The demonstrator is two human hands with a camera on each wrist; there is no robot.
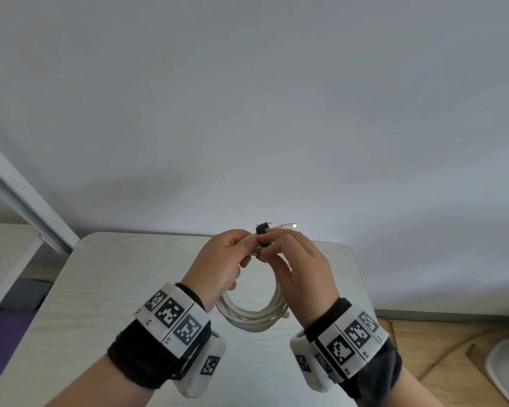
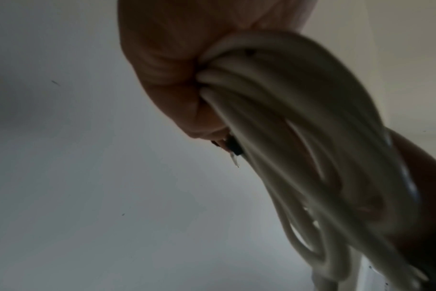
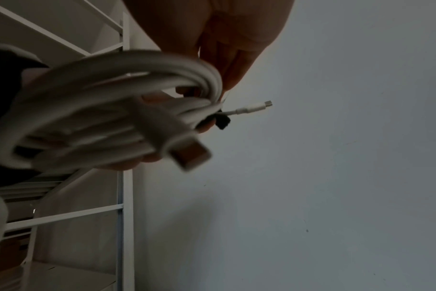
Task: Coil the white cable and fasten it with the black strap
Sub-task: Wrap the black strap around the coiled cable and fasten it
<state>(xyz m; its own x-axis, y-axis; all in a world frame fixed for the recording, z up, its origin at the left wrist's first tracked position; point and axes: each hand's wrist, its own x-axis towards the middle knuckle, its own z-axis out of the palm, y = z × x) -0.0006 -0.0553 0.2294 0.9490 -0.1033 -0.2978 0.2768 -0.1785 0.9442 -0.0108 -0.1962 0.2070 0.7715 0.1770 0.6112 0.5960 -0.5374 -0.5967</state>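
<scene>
Both hands hold the coiled white cable in the air above a pale wood-grain table, with the loops hanging toward 6 o'clock. The left hand has its fingers curled round the top of the bundle; in the left wrist view the strands emerge from the closed fist. The right hand pinches the bundle at the black strap, which sits at the coil's 12 o'clock; how far the strap wraps round is hidden by fingers. A small connector projects toward 3 o'clock past the strap. In the right wrist view a larger, blurred plug juts from the coil. A white shelf frame stands at 9 o'clock, partly cut off.
</scene>
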